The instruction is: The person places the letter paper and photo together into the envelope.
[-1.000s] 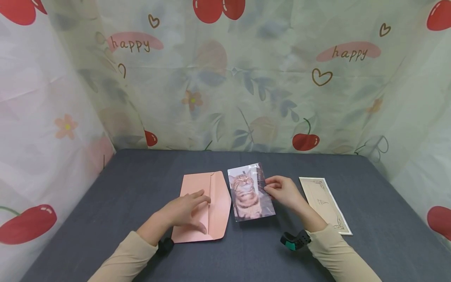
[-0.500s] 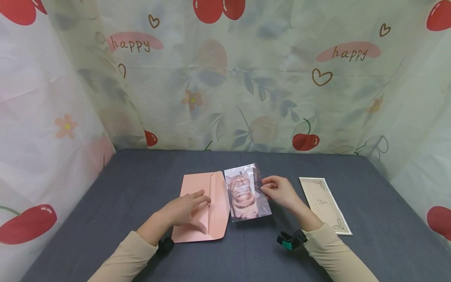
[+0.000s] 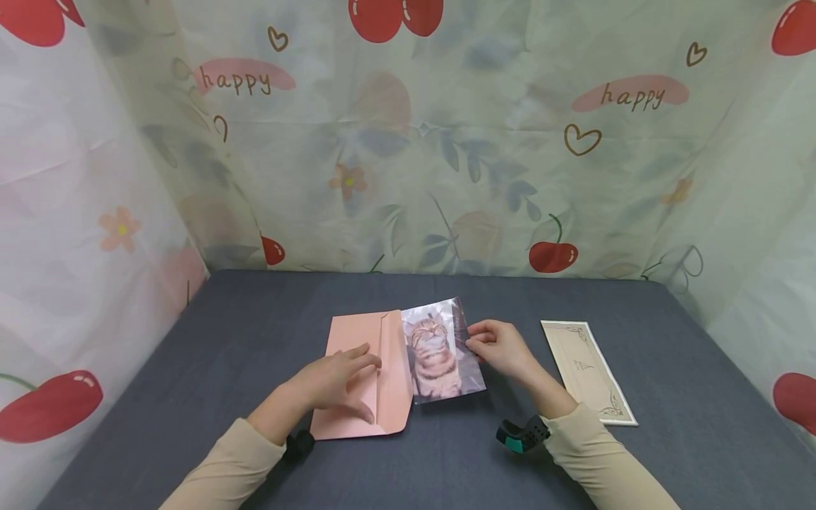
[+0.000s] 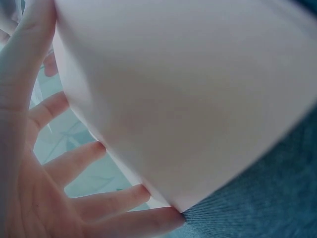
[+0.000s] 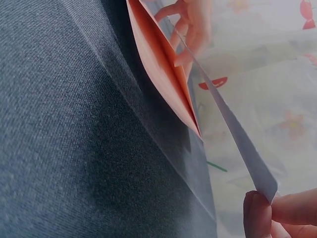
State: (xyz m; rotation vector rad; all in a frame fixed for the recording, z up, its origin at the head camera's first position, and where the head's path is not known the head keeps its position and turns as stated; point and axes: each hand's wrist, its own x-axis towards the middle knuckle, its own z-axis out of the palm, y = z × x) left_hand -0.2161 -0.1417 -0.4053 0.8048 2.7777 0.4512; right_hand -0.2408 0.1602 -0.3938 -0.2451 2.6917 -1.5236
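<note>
Partner: What's on your head feed?

Me: A glossy photo print (image 3: pixel 436 354) of a striped tabby cat, pale behind its head, with a darker violet strip down the right side. It sits slightly askew between the two hands, its left edge overlapping the open flap (image 3: pixel 394 382) of a pink envelope (image 3: pixel 357 331). Whether they touch, I can't tell from here. My right hand (image 3: pixel 506 347) pinches the print's right edge. My left hand (image 3: pixel 328 382) lies over the envelope, fingers spread. Farther right, a cream card (image 3: pixel 586 372) with scrollwork corners lies on the dark blue-grey cloth (image 3: pixel 274 312), apart from the print.

Partner: And the left wrist?

Me: A smooth pink panel of the envelope fills most of it. I see four fingers, fanned and nearly straight, tips touching the panel's edge in a row. The thumb reaches to that edge higher up; I can't tell how firmly it presses.

Partner: Right wrist?

Me: The print shows almost edge-on, a thin pale strip slanting above the cloth, its near end gripped between thumb and forefinger, nearly closed together. Beyond it, the envelope gapes, orange-tinted inside, with the left fingertips at the parted edge.
</note>
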